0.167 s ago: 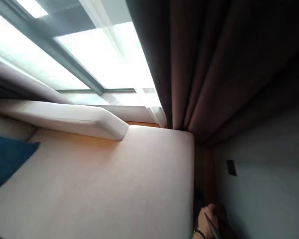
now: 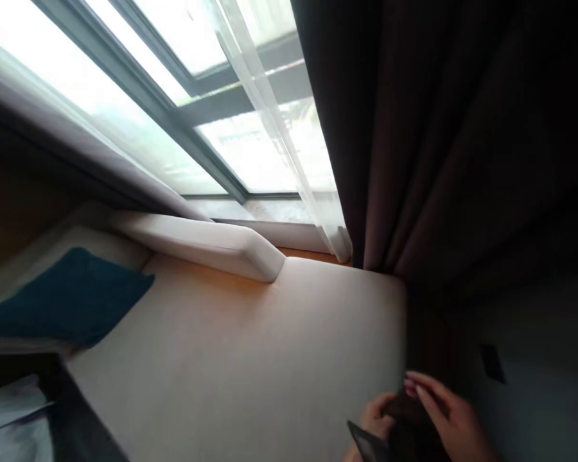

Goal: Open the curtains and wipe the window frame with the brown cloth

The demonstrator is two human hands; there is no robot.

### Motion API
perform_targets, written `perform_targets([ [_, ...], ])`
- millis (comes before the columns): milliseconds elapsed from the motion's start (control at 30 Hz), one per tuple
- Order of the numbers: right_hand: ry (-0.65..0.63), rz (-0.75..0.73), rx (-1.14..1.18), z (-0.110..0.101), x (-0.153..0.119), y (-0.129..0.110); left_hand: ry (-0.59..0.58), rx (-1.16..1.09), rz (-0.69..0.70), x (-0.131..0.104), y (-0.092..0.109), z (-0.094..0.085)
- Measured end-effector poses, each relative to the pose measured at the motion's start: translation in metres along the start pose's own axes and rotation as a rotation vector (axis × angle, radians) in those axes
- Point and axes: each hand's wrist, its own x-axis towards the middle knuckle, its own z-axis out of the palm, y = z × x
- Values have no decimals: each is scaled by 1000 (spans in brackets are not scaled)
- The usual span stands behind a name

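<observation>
Where the pale cushion (image 2: 231, 359) fills the middle of our view, it is the largest thing before us, running from the dark curtain (image 2: 438, 141) at two o'clock down toward our hands at five o'clock. The window (image 2: 139, 96) spans ten to twelve o'clock, with a sheer curtain (image 2: 279, 141) hanging beside the dark one. A pale bolster (image 2: 207, 240) lies along the cushion's far edge, and a blue pillow (image 2: 72, 298) rests at nine o'clock.

Our right hand (image 2: 450, 417) sits at five o'clock, past the cushion's right edge, fingers (image 2: 421, 388) stretched out and laid over a dark object (image 2: 404, 417). Our left hand (image 2: 376, 423), just beside it, curls its fingers against the same object; how firmly either hand grips we cannot tell, as the spot is dim. A dark flat piece (image 2: 366, 443) juts out below the left hand, and what it is we cannot make out.

The cushion's surface lies bare between the pillow and our hands. Its right edge drops into a narrow dark gap by the wall (image 2: 534, 398).
</observation>
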Motion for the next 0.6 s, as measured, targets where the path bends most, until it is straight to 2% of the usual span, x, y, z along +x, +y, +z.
perform_targets([
  [67, 7, -186, -31, 11, 53, -87, 142, -15, -17, -34, 34, -58],
  [133, -30, -444, -114, 14, 101, -179, 297, 22, -49, -72, 71, -104],
  [200, -70, -714, -191, 15, 136, -260, 388, 29, -83, -109, 107, -142],
  [267, -119, -909, -270, 18, 156, -324, 473, -23, -88, -143, 137, -172],
  [333, -130, -1043, -322, 22, 166, -370, 581, -7, -56, -172, 161, -197],
  [367, -116, -1088, -333, 25, 170, -388, 645, 77, -64, -183, 170, -209],
  [433, -94, -1132, -353, 31, 176, -414, 730, 333, -140, -201, 187, -230],
  [500, -96, -1130, -382, 38, 183, -432, 750, 477, -190, -213, 202, -250],
  [600, -149, -1135, -464, 48, 190, -452, 783, 305, -42, -221, 230, -278],
])
